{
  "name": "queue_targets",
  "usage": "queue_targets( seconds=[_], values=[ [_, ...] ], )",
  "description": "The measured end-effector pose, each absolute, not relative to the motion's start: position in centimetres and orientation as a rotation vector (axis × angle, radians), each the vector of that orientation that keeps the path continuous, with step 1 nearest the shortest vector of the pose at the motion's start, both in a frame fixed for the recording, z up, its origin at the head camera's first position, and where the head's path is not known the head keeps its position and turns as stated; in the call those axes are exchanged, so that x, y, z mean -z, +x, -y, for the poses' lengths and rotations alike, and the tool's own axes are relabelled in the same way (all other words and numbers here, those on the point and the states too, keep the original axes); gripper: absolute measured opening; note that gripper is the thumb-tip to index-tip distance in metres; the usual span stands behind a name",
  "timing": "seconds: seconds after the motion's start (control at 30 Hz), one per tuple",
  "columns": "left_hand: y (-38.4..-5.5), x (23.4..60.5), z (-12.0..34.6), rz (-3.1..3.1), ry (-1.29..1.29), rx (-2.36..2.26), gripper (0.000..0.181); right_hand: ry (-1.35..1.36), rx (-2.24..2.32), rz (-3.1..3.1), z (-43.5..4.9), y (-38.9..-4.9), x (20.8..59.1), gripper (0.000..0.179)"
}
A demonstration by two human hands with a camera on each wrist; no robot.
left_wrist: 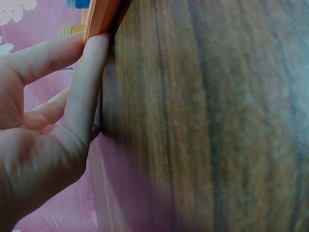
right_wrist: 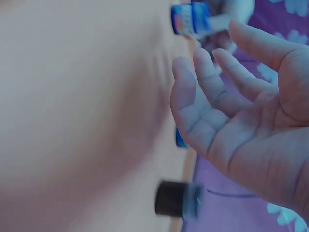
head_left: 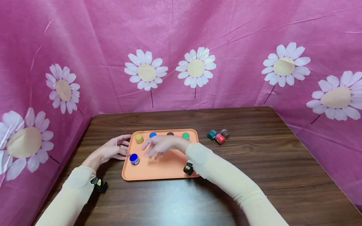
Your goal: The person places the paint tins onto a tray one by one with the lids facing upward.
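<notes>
An orange tray (head_left: 164,171) lies on the wooden table and bears several small paint jars. Against its left edge rest the fingertips of my left hand (head_left: 114,149); the left wrist view shows them touching the tray's rim (left_wrist: 102,19). My right hand (head_left: 161,145) hovers over the tray, fingers loosely bent and holding nothing. Left of it stands a dark blue paint jar (head_left: 134,159), also in the right wrist view. Along the far side stand a yellow jar (head_left: 139,138), a lighter blue jar (head_left: 153,135), a dark jar (head_left: 170,134), partly hidden, and a green jar (head_left: 185,136).
Right of the tray, a teal jar (head_left: 211,134), a red jar (head_left: 219,138) and a greyish-brown jar (head_left: 225,133) lie close together on the table (head_left: 260,150). A pink curtain (head_left: 234,72) with white flowers encloses the back and sides.
</notes>
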State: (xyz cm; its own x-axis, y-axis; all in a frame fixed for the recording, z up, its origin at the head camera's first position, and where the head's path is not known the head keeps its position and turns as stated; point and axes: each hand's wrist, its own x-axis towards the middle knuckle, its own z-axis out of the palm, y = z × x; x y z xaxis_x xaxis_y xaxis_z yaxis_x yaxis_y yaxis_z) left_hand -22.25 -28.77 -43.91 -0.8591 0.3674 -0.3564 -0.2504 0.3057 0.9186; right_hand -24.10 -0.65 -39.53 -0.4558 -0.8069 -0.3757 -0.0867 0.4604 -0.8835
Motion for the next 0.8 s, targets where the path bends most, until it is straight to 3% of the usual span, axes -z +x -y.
queue_targets(
  seconds=[0.47, 0.8],
  values=[
    [-22.3, 43.7, 28.6, -2.071, 0.075, -1.598, 0.093, -0.756, 1.179, -1.881, -8.3, -26.0, 36.2, 0.044],
    [-22.2, 43.5, 28.5, -2.066, 0.076, -1.603, 0.093, -0.658, 1.208, -2.005, -14.8, -26.5, 35.9, 0.054]
  ],
)
